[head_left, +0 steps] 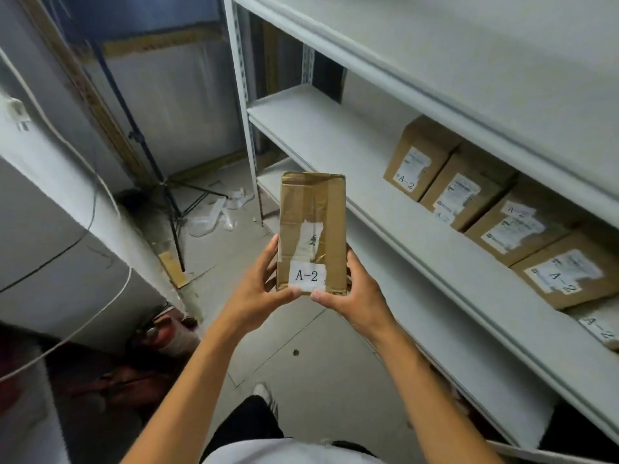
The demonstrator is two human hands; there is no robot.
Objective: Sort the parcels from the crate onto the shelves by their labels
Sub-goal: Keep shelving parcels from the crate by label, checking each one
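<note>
A narrow brown cardboard parcel (312,229) held upright in both hands in the centre of the view, in front of a white metal shelf unit (368,182) that fills the right side. The left hand (258,289) grips the parcel's lower left edge: its fingers wrap behind the left side, mostly hidden by the box, and its thumb lies across the bottom front corner, touching the lower edge of a white label (307,275) printed "A-2". The right hand (351,293) mirrors this on the lower right edge, fingers curled behind the box and thumb pressed against the bottom, just beside the label. The two thumb tips nearly meet beneath the label; the upper part of the parcel stands free of both hands. Strips of tape and a torn white sticker (311,236) cross the front face above the label.

On the middle shelf, to the right of the held parcel and well apart from it, four brown boxes stand in a row running from far to near: the farthest box (418,159), a second box (462,192), a third box (516,229) and the nearest box (569,272); all four carry white "A-2" labels. Far left on the floor (301,346) stand a black tripod (167,195) and crumpled clear plastic (217,212). A white cable (67,339) loops across the near left.
</note>
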